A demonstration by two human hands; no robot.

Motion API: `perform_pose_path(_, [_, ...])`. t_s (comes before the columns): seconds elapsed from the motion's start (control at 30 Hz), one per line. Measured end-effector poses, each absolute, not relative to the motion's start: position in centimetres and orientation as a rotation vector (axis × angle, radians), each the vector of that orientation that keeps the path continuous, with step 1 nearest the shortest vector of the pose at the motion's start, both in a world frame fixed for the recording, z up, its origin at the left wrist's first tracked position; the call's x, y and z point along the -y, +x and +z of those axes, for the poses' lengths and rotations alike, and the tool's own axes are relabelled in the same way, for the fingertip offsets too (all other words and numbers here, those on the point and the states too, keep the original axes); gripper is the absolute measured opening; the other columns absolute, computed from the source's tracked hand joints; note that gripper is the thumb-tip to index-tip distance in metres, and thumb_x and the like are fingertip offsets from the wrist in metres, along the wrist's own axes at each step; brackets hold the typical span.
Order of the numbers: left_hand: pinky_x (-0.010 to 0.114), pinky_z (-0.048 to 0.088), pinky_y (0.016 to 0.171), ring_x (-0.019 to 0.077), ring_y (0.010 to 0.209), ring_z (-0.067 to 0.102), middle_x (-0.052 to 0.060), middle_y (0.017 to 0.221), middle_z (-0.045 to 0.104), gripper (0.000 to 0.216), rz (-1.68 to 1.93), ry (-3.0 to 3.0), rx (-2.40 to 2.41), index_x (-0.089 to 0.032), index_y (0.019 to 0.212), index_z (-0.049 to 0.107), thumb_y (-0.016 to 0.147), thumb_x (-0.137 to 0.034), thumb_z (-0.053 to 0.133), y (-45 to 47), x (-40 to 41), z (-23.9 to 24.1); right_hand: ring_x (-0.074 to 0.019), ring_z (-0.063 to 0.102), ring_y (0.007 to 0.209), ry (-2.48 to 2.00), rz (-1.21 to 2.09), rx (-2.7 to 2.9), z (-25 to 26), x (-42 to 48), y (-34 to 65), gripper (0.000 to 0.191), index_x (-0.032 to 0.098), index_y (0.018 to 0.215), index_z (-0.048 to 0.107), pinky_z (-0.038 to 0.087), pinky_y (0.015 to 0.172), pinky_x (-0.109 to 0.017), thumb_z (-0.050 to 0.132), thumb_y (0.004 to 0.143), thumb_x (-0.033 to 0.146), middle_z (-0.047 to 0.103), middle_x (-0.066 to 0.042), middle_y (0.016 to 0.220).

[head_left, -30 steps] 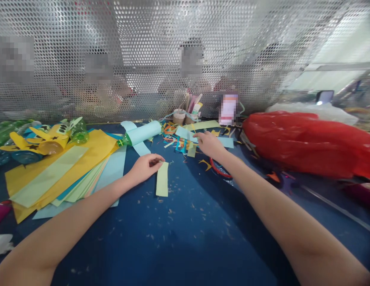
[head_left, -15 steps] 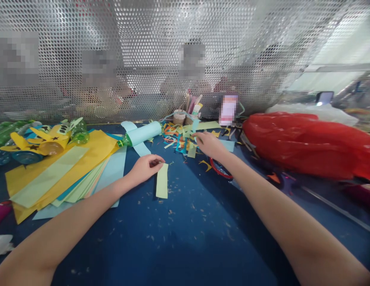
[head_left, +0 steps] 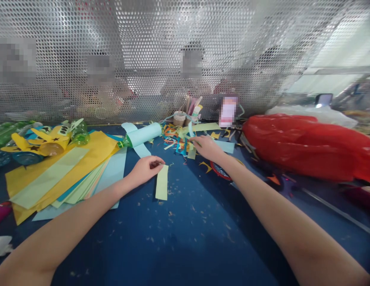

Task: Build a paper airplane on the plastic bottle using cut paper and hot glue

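Shifted slightly left since a second ago, our right hand [head_left: 207, 147] works at the far middle of the blue table [head_left: 173, 246]; a pale blue strip [head_left: 190, 129] that lay flat at its fingertips now stands up narrow just beyond them. Our left hand [head_left: 146, 171] has barely moved.

The right hand's fingers are bent and its fingertips are close together above a heap of paper scraps [head_left: 181, 147] in orange, blue, yellow and green. We cannot tell whether they grip the blue strip. The left hand is loosely curled, thumb and fingertips nearly meeting at the far end of a pale green strip [head_left: 161, 184], which extends toward us on the table; we cannot tell if it is pinched or merely touched.

To our left, a green bottle wrapped in pale blue paper [head_left: 146, 134] lies on its side, its neck toward yellow sheets [head_left: 103, 143]. A long pale green strip [head_left: 50, 178] crosses the yellow, beside a fan of coloured papers [head_left: 83, 184]. Farther left are yellow paper pieces with black stars [head_left: 56, 139] and an upright green bottle [head_left: 80, 137].

At the back, a cup [head_left: 179, 118] stands near sticks [head_left: 193, 104]. To our right, a red-rimmed round item [head_left: 217, 171] is partly covered by our right forearm, and a large red plastic bag [head_left: 307, 147] fills the far side. Behind everything rises a perforated metal screen [head_left: 149, 79], with blurred figures visible through it.
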State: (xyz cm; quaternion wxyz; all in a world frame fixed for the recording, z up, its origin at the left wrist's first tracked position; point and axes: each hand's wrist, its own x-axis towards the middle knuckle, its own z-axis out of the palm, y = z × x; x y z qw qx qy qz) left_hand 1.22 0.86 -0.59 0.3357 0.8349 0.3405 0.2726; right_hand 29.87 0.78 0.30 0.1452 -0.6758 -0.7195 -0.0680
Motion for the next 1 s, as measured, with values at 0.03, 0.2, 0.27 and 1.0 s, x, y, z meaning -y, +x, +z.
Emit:
perform_pose_path(0.03, [0.029,0.052,0.072,0.0155,0.074,0.065,0.003,0.084,0.070,0.015,0.710,2.178,-0.884,-0.019,0.089,0.067,0.081,-0.025,0.057,1.2,-0.9,-0.6,-0.0234,0.061,0.091,-1.911,-0.189,2.095,0.2,-0.8,29.9,0.038,0.014,0.116,0.065,0.043,0.085,-0.033,0.036,0.092,0.020,0.067,-0.014,0.094])
perform_pose_path(0.2, [0.030,0.053,0.073,0.0161,0.075,0.065,0.003,0.085,0.070,0.015,0.718,2.170,-0.875,-0.020,0.089,0.067,0.081,-0.027,0.056,1.2,-0.9,-0.6,-0.0227,0.060,0.093,-1.843,-0.134,2.171,0.3,-0.7,29.6,0.036,0.015,0.114,0.065,0.043,0.086,-0.033,0.039,0.091,0.018,0.066,-0.013,0.095])
perform_pose_path(0.27, [0.031,0.053,0.072,0.0162,0.074,0.065,0.003,0.084,0.070,0.015,0.718,2.164,-0.873,-0.020,0.088,0.067,0.081,-0.028,0.056,1.2,-0.8,-0.6,-0.0228,0.060,0.093,-1.856,-0.120,2.161,0.3,-0.5,29.5,0.035,0.017,0.114,0.066,0.043,0.087,-0.033,0.040,0.090,0.018,0.066,-0.012,0.096])
perform_pose_path(1.0, [0.033,0.051,0.076,0.0185,0.078,0.064,0.002,0.082,0.069,0.005,0.934,2.118,-1.148,-0.021,0.080,0.064,0.077,-0.025,0.062,0.9,-1.0,-0.6,-0.0071,0.037,0.050,-1.030,1.298,0.954,0.8,0.9,21.7,0.026,0.017,0.075,0.064,0.034,0.049,-0.022,0.070,0.070,0.042,0.042,0.006,0.052])
